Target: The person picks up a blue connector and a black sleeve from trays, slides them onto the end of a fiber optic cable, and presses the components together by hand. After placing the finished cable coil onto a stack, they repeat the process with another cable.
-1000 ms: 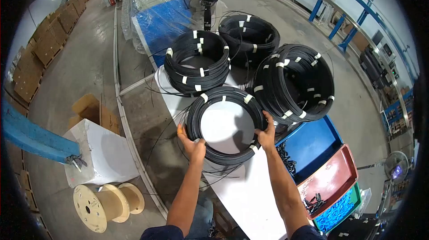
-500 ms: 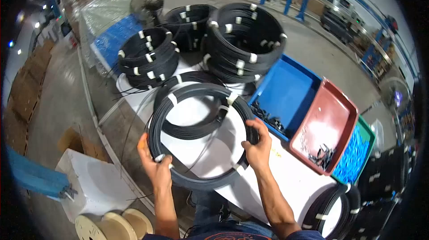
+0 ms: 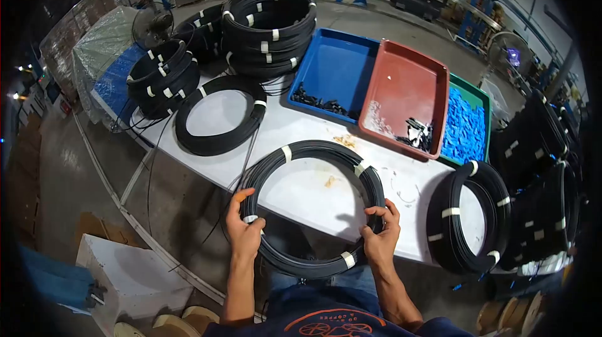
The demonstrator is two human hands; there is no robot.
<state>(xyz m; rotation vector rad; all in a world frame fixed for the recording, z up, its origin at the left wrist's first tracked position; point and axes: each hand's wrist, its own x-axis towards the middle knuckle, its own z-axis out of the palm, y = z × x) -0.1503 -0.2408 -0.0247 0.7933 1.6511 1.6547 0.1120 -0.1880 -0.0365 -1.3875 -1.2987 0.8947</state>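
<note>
Between my two hands is a coil of black cable point(image 3: 313, 149), bound at intervals with white tape. My left hand point(image 3: 244, 227) grips its left side, thumb inside the ring and fingers around the outer edge. On the opposite side my right hand point(image 3: 381, 230) holds the coil the same way. The ring is tilted over the front edge of the white table point(image 3: 295, 117), and a loose cable end runs near its left side. Another taped cable coil point(image 3: 188, 139) lies flat on the table beyond my left hand. To the right, more coils point(image 3: 442, 211) lean at the table's end.
Stacked cable coils point(image 3: 269, 39) stand at the back left. A blue tray point(image 3: 342, 64), a red tray point(image 3: 407, 80) and a green tray point(image 3: 486, 117) with small blue parts sit along the far side. Wooden spools point(image 3: 172, 324) are on the floor at lower left.
My view has turned to the right. The held coil has come away from the coil lying behind it and is now lower, nearer the table's front edge. Both hands keep their grip.
</note>
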